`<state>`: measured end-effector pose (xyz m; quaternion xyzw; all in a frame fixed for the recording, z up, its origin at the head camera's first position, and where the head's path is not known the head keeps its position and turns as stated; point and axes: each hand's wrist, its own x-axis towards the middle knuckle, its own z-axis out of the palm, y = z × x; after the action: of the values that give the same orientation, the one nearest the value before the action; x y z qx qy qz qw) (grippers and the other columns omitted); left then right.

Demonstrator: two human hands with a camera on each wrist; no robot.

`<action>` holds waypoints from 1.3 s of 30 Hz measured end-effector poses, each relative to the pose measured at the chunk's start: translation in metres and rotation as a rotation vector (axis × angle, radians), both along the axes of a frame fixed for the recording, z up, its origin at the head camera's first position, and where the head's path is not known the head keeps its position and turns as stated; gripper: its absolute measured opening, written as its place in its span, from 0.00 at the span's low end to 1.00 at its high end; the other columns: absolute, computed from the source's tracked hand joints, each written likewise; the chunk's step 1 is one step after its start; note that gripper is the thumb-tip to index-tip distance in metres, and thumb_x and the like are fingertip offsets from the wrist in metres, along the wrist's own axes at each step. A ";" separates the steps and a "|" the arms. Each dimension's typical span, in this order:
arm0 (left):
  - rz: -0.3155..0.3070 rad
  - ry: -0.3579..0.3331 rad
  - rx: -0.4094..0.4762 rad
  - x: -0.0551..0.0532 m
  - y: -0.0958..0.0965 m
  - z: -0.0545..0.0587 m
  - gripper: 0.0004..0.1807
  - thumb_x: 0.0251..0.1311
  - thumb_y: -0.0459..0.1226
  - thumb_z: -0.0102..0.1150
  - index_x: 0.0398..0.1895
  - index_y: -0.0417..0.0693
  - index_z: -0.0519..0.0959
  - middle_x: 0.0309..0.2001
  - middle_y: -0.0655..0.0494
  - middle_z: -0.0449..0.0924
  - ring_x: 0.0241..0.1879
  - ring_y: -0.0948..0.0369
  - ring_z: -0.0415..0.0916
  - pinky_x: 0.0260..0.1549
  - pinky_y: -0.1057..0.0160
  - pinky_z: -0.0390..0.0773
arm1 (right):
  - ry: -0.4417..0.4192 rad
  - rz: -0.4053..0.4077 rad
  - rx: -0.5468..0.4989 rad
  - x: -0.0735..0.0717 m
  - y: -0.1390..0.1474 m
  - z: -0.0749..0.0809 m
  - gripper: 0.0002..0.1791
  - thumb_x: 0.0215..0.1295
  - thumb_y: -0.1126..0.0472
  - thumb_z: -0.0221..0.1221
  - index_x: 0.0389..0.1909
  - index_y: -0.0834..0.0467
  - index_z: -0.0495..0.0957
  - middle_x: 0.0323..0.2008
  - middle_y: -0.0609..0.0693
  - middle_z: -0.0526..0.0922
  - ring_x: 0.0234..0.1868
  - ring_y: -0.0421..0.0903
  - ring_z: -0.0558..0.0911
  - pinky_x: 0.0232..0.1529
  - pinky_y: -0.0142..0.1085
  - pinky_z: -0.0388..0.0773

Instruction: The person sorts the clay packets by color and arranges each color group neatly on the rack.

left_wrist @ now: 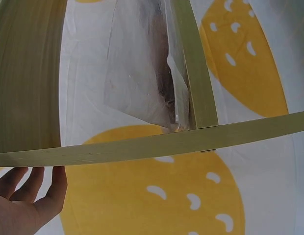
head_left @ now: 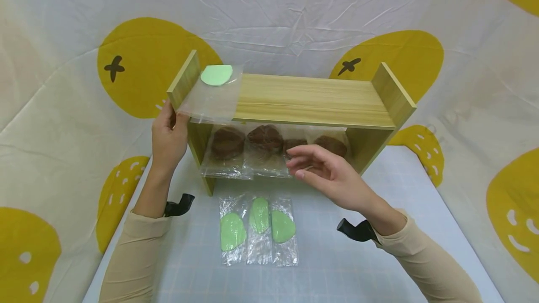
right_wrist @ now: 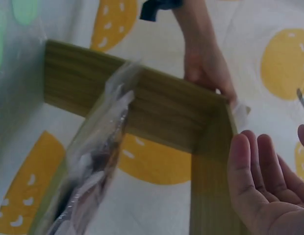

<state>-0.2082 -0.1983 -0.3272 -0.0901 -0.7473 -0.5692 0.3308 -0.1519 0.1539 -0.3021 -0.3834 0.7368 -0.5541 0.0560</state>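
A small wooden shelf (head_left: 294,97) stands on the table. My left hand (head_left: 169,130) holds its left side panel (left_wrist: 142,147), fingertips against the outer face. Beside that hand, the corner of a clear plastic bag with a pale green flat piece (head_left: 216,75) lies over the top board's front edge. My right hand (head_left: 326,172) hovers in front of the lower tier with loosely bent fingers and nothing in it. Behind it, several clear bags with dark brown pieces (head_left: 227,143) stand in that tier, one partly hidden by the hand.
Three clear bags with green flat pieces (head_left: 259,216) lie side by side on the pale blue table (head_left: 337,270) before the shelf. A white cloth (head_left: 294,27) with yellow shapes hangs behind and at both sides. The right side panel (head_left: 393,92) rises above the top board.
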 end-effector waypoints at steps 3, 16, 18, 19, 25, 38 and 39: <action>-0.007 0.005 0.002 0.000 0.000 0.000 0.21 0.74 0.38 0.52 0.67 0.46 0.74 0.58 0.55 0.79 0.52 0.62 0.74 0.51 0.63 0.75 | -0.022 0.045 0.043 -0.003 0.005 -0.014 0.21 0.71 0.72 0.56 0.64 0.61 0.72 0.52 0.52 0.80 0.54 0.54 0.79 0.53 0.41 0.77; -0.018 0.008 0.016 0.000 0.000 0.000 0.21 0.75 0.38 0.52 0.67 0.46 0.74 0.58 0.54 0.78 0.52 0.62 0.74 0.51 0.63 0.74 | -0.211 0.117 0.226 -0.017 0.023 -0.074 0.20 0.73 0.64 0.57 0.64 0.60 0.72 0.52 0.55 0.80 0.53 0.56 0.80 0.49 0.42 0.79; -0.017 0.008 0.016 0.000 0.000 0.000 0.21 0.74 0.38 0.52 0.68 0.46 0.74 0.58 0.55 0.78 0.51 0.62 0.74 0.51 0.64 0.74 | -0.242 0.130 0.241 -0.020 0.025 -0.085 0.20 0.74 0.64 0.57 0.64 0.62 0.71 0.52 0.57 0.80 0.52 0.58 0.81 0.48 0.43 0.80; -0.017 0.009 0.016 0.000 0.000 0.000 0.21 0.74 0.38 0.52 0.67 0.46 0.74 0.57 0.55 0.79 0.51 0.62 0.74 0.50 0.64 0.74 | -0.256 0.132 0.247 -0.021 0.026 -0.091 0.20 0.74 0.64 0.57 0.64 0.63 0.71 0.52 0.57 0.80 0.52 0.58 0.81 0.48 0.43 0.80; -0.019 0.012 0.024 0.000 0.001 0.000 0.20 0.74 0.38 0.52 0.67 0.45 0.74 0.57 0.55 0.79 0.50 0.61 0.74 0.50 0.64 0.74 | -0.388 0.095 0.288 -0.028 0.028 -0.132 0.21 0.74 0.63 0.56 0.64 0.65 0.71 0.50 0.56 0.81 0.51 0.58 0.81 0.47 0.45 0.80; -0.013 0.033 0.009 -0.002 0.001 -0.002 0.20 0.74 0.38 0.53 0.66 0.46 0.75 0.56 0.57 0.79 0.48 0.61 0.74 0.48 0.65 0.74 | -0.607 -0.138 0.182 -0.039 0.039 -0.205 0.25 0.73 0.64 0.56 0.62 0.77 0.66 0.49 0.71 0.78 0.47 0.65 0.82 0.45 0.53 0.80; -0.013 0.035 0.011 -0.002 0.001 -0.003 0.20 0.74 0.38 0.52 0.66 0.46 0.75 0.56 0.57 0.79 0.48 0.61 0.74 0.48 0.65 0.74 | -0.620 -0.151 0.172 -0.040 0.039 -0.209 0.25 0.73 0.64 0.56 0.62 0.77 0.66 0.49 0.71 0.78 0.47 0.65 0.82 0.45 0.53 0.80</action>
<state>-0.2102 -0.1978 -0.3298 -0.1033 -0.7377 -0.5738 0.3405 -0.1918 0.1932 -0.5112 -0.1349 0.7550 -0.5829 0.2685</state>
